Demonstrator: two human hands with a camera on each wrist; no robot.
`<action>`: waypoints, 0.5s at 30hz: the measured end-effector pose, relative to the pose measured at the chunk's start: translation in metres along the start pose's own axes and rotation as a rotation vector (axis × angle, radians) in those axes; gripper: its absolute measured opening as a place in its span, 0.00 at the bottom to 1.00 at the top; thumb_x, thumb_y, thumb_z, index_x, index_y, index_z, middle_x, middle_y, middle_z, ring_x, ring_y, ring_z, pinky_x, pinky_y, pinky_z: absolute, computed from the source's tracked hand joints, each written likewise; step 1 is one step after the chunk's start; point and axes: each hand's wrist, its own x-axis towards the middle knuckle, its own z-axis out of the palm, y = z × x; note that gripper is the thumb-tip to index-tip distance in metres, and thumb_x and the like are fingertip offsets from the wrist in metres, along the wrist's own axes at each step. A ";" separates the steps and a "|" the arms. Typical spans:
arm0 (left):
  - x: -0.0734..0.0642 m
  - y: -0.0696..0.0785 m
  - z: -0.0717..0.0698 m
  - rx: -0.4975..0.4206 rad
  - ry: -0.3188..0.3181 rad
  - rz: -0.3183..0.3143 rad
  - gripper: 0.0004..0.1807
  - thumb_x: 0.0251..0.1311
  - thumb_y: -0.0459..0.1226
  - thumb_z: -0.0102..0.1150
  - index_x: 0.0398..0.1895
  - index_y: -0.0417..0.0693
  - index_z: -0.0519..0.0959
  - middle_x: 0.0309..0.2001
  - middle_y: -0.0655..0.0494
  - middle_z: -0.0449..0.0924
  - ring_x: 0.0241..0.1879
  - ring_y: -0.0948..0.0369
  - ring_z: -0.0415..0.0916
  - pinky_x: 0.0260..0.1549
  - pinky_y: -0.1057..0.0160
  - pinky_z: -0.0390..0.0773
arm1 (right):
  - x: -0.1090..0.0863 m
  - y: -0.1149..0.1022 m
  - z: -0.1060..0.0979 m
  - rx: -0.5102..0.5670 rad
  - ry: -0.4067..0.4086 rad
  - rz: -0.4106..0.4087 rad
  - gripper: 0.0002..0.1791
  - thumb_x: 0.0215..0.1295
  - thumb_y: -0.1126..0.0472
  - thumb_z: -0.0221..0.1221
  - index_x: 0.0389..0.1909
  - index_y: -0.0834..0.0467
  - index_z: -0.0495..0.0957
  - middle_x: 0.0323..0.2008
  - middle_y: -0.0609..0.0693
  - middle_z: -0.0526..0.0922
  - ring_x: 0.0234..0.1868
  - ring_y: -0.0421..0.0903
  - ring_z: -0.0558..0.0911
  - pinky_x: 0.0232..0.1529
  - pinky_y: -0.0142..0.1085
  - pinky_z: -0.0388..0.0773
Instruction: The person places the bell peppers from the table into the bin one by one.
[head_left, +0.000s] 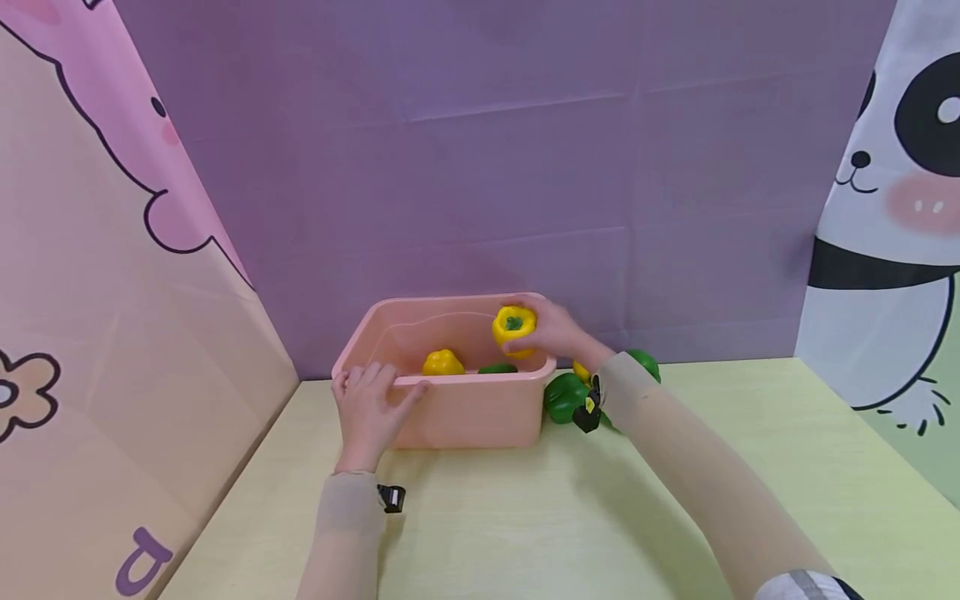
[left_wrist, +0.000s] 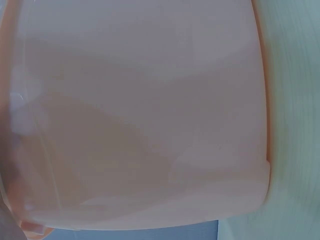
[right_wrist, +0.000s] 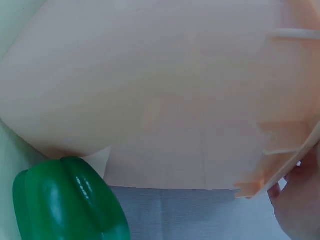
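Observation:
A pink plastic bin (head_left: pixel 465 417) stands against the backdrop. My left hand (head_left: pixel 369 417) grips its front rim near the left corner, fingers over the edge and thumb along the outside. Over the bin's right end, my right hand (head_left: pixel 555 327) holds a yellow bell pepper (head_left: pixel 514 333), its green stem facing the head camera. Inside lie another yellow bell pepper (head_left: pixel 443 363) and a green one (head_left: pixel 498 368), both partly hidden by the front wall. The left wrist view mostly shows the bin's wall (left_wrist: pixel 150 125); in the right wrist view, the held pepper is out of sight.
Right of the bin, green bell peppers (head_left: pixel 564 398) sit on the pale wooden table (head_left: pixel 480 525), with a yellow one (head_left: pixel 581 372) mostly hidden behind my right wrist. A purple cloth backdrop (head_left: pixel 487 167) rises behind; printed panels flank the table.

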 end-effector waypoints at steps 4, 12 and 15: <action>-0.001 0.000 0.000 0.004 -0.004 -0.003 0.25 0.57 0.62 0.58 0.31 0.49 0.74 0.30 0.55 0.72 0.38 0.51 0.64 0.54 0.41 0.49 | -0.003 -0.001 0.003 0.001 -0.008 0.012 0.43 0.48 0.54 0.74 0.67 0.50 0.68 0.65 0.50 0.64 0.53 0.51 0.71 0.53 0.46 0.73; 0.000 -0.001 0.000 0.008 0.004 -0.001 0.25 0.57 0.62 0.58 0.30 0.50 0.74 0.29 0.55 0.71 0.37 0.52 0.63 0.54 0.42 0.49 | -0.003 -0.003 0.003 -0.007 -0.010 0.013 0.43 0.49 0.53 0.74 0.68 0.50 0.67 0.64 0.50 0.65 0.52 0.51 0.72 0.52 0.46 0.74; 0.000 -0.002 -0.001 0.005 0.007 0.000 0.25 0.57 0.62 0.58 0.30 0.50 0.74 0.29 0.56 0.70 0.37 0.52 0.63 0.54 0.42 0.49 | -0.001 -0.003 0.003 -0.017 -0.015 0.003 0.43 0.48 0.53 0.74 0.67 0.50 0.67 0.64 0.50 0.65 0.52 0.51 0.72 0.51 0.46 0.74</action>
